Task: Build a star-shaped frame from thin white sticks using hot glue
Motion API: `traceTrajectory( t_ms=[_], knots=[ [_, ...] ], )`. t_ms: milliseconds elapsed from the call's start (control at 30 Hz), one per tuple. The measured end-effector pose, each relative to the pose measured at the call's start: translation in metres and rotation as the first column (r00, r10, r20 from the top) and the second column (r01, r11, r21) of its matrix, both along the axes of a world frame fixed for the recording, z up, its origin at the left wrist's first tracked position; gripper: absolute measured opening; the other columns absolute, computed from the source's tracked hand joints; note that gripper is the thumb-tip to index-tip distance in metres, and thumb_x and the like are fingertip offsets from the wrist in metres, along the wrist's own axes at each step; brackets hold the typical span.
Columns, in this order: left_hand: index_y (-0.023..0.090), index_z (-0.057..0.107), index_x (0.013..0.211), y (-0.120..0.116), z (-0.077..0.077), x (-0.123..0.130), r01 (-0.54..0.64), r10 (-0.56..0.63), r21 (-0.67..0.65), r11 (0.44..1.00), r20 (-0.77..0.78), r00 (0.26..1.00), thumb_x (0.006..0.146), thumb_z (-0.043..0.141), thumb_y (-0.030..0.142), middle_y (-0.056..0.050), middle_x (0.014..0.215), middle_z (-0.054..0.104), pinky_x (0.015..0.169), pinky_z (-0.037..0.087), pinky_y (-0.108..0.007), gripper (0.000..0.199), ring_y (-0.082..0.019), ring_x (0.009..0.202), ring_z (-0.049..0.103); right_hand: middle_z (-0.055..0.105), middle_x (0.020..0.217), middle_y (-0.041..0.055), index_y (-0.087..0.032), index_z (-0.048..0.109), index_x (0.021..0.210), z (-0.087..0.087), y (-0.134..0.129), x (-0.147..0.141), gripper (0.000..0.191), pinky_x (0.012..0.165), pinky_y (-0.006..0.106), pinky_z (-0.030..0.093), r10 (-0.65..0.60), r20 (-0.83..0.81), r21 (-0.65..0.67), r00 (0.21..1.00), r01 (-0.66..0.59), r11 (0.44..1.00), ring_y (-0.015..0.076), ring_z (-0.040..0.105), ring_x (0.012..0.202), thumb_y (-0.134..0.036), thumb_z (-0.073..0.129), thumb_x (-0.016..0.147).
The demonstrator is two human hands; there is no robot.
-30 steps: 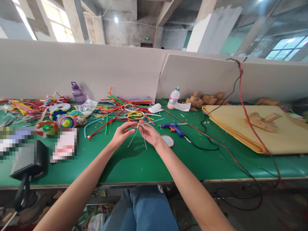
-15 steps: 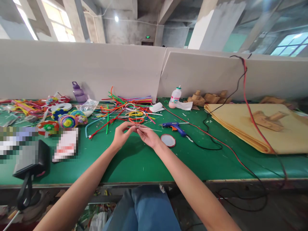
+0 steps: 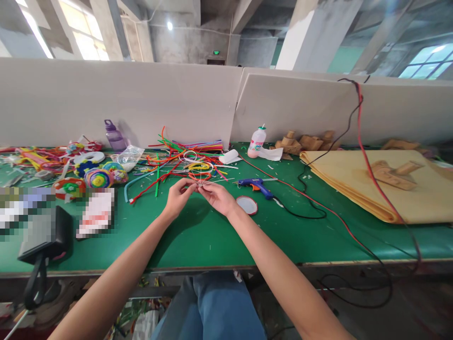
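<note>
Several thin white sticks (image 3: 220,181), perhaps wires, fan out from one point between my hands. My left hand (image 3: 179,196) pinches them from the left, thumb and fingers pressed together. On the other side my right hand (image 3: 218,198) is also closed on them, its fingertips almost touching the left ones. The spot where the sticks meet is mostly covered by my fingers. Just beyond lies a heap of coloured pipe cleaners (image 3: 170,158). A blue glue gun (image 3: 260,187) rests to the right, near a round white lid with a red rim (image 3: 247,205).
Round colourful craft pieces (image 3: 98,178) and a purple bottle (image 3: 115,137) are at the left. A pink-and-white bottle (image 3: 256,142) stands at the back. Yellow folded sheets (image 3: 354,182) lie at the right, with a red cable (image 3: 368,165) hanging across. A black device (image 3: 46,233) sits front left.
The white sticks have turned between my fingers, and the one on the right now points more upward. My hands stay close together in nearly the same place.
</note>
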State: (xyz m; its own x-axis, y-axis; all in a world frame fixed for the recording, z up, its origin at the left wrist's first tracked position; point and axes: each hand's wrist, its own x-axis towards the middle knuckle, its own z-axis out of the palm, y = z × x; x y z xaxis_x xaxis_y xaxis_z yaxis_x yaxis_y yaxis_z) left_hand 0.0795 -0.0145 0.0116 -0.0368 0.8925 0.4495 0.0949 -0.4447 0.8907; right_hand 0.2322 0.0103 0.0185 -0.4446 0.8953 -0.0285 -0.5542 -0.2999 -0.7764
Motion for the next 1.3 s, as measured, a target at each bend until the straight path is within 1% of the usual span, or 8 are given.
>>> traceTrajectory(
  t_ms=[100, 200, 333, 500, 700, 867, 1100, 1300],
  knots=[
    [0.016, 0.066, 0.083, 0.000, -0.001, 0.000, 0.018, -0.018, -0.013, 1.000, -0.023, 1.000, 0.075, 0.064, 0.036, -0.004, 0.083, 0.066, 0.068, 0.047, -0.026, 0.022, -0.017, 0.078, 0.061, 0.072, 0.080, 0.0013, -0.014, 0.071, 0.080, -0.002, 0.000, 0.000, 0.014, 0.076, 0.018, 0.054, -0.028, 0.019, 0.002, 0.999, 0.028, 1.000, 0.0097, 0.067, 0.077, -0.005, 0.065, 0.070],
    [0.016, 0.065, 0.083, -0.001, 0.000, 0.000, 0.025, -0.026, -0.024, 0.999, -0.030, 0.999, 0.075, 0.064, 0.032, -0.004, 0.085, 0.066, 0.070, 0.047, -0.027, 0.018, -0.017, 0.081, 0.060, 0.072, 0.074, 0.0009, -0.015, 0.071, 0.079, -0.004, 0.000, 0.000, 0.012, 0.065, 0.017, 0.054, -0.042, 0.056, -0.003, 0.998, 0.042, 0.999, 0.0087, 0.066, 0.068, -0.007, 0.069, 0.069],
    [0.017, 0.059, 0.090, -0.003, 0.002, 0.002, 0.057, -0.056, -0.027, 0.998, 0.027, 0.998, 0.074, 0.061, 0.025, -0.002, 0.084, 0.064, 0.065, 0.048, -0.027, 0.018, -0.016, 0.076, 0.061, 0.070, 0.068, 0.0021, -0.013, 0.071, 0.079, -0.002, -0.001, 0.000, 0.010, 0.054, 0.015, 0.050, -0.046, 0.095, -0.007, 0.994, 0.046, 0.999, 0.0086, 0.065, 0.059, -0.009, 0.067, 0.070],
    [0.018, 0.054, 0.092, -0.005, 0.003, 0.004, 0.141, -0.139, -0.016, 0.990, 0.096, 0.986, 0.071, 0.067, 0.026, -0.001, 0.082, 0.062, 0.061, 0.048, -0.025, 0.026, -0.014, 0.071, 0.060, 0.069, 0.064, 0.0023, -0.012, 0.069, 0.078, -0.001, -0.002, 0.000, 0.011, 0.052, 0.014, 0.049, -0.050, 0.121, -0.019, 0.991, 0.053, 0.998, 0.0080, 0.064, 0.057, -0.006, 0.061, 0.074],
    [0.018, 0.055, 0.089, -0.004, 0.003, 0.004, 0.199, -0.182, -0.118, 0.973, 0.138, 0.974, 0.067, 0.072, 0.028, 0.000, 0.080, 0.061, 0.050, 0.045, -0.022, 0.030, -0.013, 0.064, 0.060, 0.068, 0.064, 0.0015, -0.014, 0.068, 0.079, 0.000, -0.003, -0.002, 0.018, 0.052, 0.014, 0.050, -0.054, 0.146, -0.027, 0.988, 0.058, 0.998, 0.0079, 0.063, 0.057, -0.003, 0.055, 0.074],
    [0.017, 0.061, 0.086, -0.004, 0.006, 0.002, 0.246, -0.224, -0.146, 0.958, 0.149, 0.963, 0.068, 0.071, 0.028, -0.001, 0.074, 0.064, 0.053, 0.044, -0.022, 0.024, -0.013, 0.064, 0.059, 0.068, 0.062, 0.0011, -0.013, 0.067, 0.080, 0.001, -0.003, -0.001, 0.025, 0.051, 0.013, 0.050, -0.031, 0.163, -0.028, 0.986, 0.036, 0.999, 0.0078, 0.063, 0.055, 0.002, 0.049, 0.070],
    [0.016, 0.065, 0.076, -0.002, 0.004, 0.001, 0.188, -0.171, -0.140, 0.972, 0.128, 0.977, 0.069, 0.072, 0.035, 0.000, 0.069, 0.063, 0.055, 0.043, -0.023, 0.021, -0.011, 0.059, 0.055, 0.069, 0.063, 0.0005, -0.014, 0.067, 0.086, 0.003, -0.006, 0.001, 0.028, 0.048, 0.015, 0.049, 0.037, 0.183, -0.020, 0.982, -0.034, 0.999, 0.0103, 0.065, 0.056, 0.000, 0.050, 0.068],
    [0.016, 0.067, 0.074, 0.001, 0.004, -0.001, 0.112, -0.093, -0.105, 0.988, 0.170, 0.981, 0.067, 0.073, 0.037, 0.000, 0.070, 0.063, 0.055, 0.042, -0.023, 0.022, -0.011, 0.060, 0.054, 0.072, 0.082, 0.0056, -0.013, 0.068, 0.089, 0.010, -0.006, 0.006, 0.024, 0.051, 0.015, 0.049, 0.132, 0.157, -0.033, 0.979, -0.129, 0.991, 0.0147, 0.070, 0.076, -0.006, 0.052, 0.073]
  ],
)
